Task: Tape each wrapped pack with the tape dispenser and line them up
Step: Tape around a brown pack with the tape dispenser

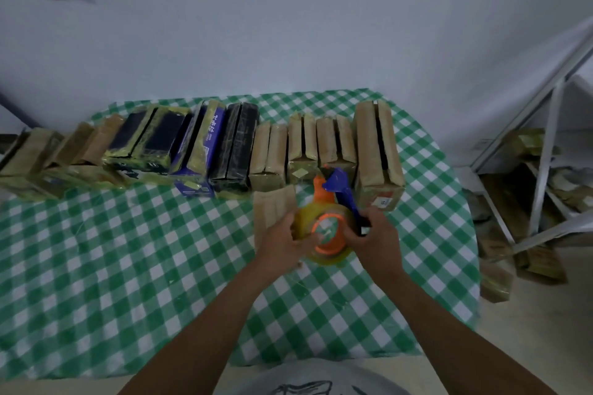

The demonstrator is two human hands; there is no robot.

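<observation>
The dispenser (332, 218) has an orange body, a blue handle (345, 192) and a yellowish clear roll (327, 255) on an orange hub; it is held over the checked cloth (128, 266), toward the table's far right, just in front of the row (224, 144). The right hand (375, 231) grips the handle, fingers curled round it; the left hand (282, 240) curls against the roll's left side. A brown pack (272, 205) lies flat beneath the left hand, partly hidden by it and by the roll. The row stands on edge along the cloth's far side: brown packs at both ends, black and blue ones (glossy with yellowish tape) in the middle; the dispenser's orange nose overlaps two brown ones. Off the table to the right, a white frame (545, 138) leans over floor packs (497, 276); a pale wall (288, 26) stands behind.
</observation>
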